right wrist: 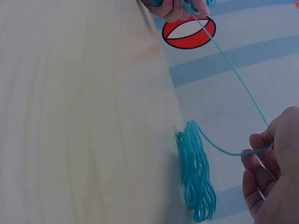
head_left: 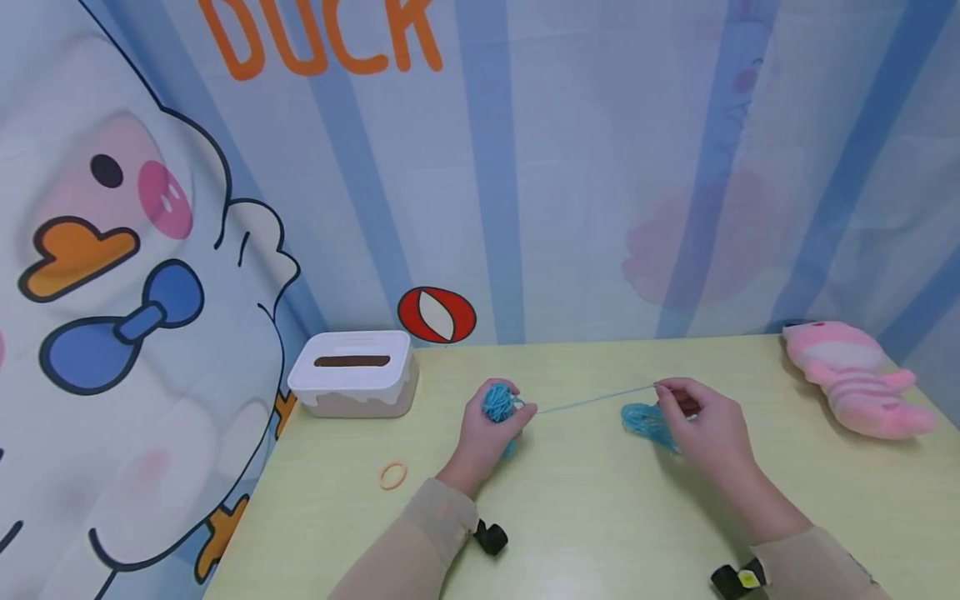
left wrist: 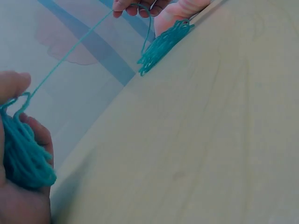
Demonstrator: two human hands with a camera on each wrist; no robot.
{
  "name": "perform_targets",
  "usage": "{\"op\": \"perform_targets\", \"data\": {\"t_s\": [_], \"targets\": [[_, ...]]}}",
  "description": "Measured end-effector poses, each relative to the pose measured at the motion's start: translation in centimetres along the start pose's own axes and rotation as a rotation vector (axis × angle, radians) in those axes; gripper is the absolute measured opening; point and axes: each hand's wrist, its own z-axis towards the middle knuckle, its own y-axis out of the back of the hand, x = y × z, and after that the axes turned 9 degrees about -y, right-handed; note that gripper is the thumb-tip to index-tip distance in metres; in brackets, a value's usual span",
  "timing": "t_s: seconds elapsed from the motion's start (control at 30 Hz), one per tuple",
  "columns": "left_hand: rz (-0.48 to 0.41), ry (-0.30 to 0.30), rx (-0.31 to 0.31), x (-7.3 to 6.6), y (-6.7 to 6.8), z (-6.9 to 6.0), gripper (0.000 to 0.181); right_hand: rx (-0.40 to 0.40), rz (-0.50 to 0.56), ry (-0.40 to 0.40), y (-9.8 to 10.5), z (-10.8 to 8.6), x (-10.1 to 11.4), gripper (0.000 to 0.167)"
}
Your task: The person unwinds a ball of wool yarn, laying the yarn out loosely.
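Note:
My left hand (head_left: 483,429) holds a wound bundle of blue-green yarn (head_left: 498,402), thumb and fingers curled about it. From that bundle a single strand (head_left: 596,400) runs taut to my right hand (head_left: 708,425), whose thumb and index finger pinch it. Below the right hand a looped skein of the same yarn (head_left: 647,423) lies on the table. In the right wrist view, a slack length of yarn (right wrist: 229,153) curves from the skein (right wrist: 195,175) up to the pinching fingers (right wrist: 259,140).
A white tissue box (head_left: 352,375) stands at the back left of the pale table (head_left: 585,517). An orange ring (head_left: 392,475) lies left of the left forearm. At the back right is a pink plush toy (head_left: 855,379). A printed cloth (head_left: 570,167) hangs behind.

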Motion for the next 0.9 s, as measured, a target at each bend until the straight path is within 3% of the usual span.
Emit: {"op": "perform_targets", "data": {"t_s": [0.1,0.23,0.47,0.63,0.9], "targets": [[0.021,-0.001,-0.007,0.2,0.0,0.1,0.033,-0.004,-0.017,-0.019,0.8,0.1,-0.7,0.025],[-0.014,-0.003,-0.017,0.1,0.0,0.2,0.021,0.003,-0.047,-0.053,1.7,0.4,-1.6,0.029],[-0.249,0.023,-0.05,0.4,-0.2,0.5,0.018,-0.017,-0.136,-0.094,3.2,0.7,-3.0,0.03],[-0.302,0.059,-0.026,0.4,-0.2,0.4,0.031,0.049,-0.199,-0.123,3.4,0.8,-4.0,0.034],[-0.229,0.055,0.006,-0.2,-0.1,-0.1,0.032,0.184,-0.264,-0.118,2.6,0.9,-4.3,0.03]]}}
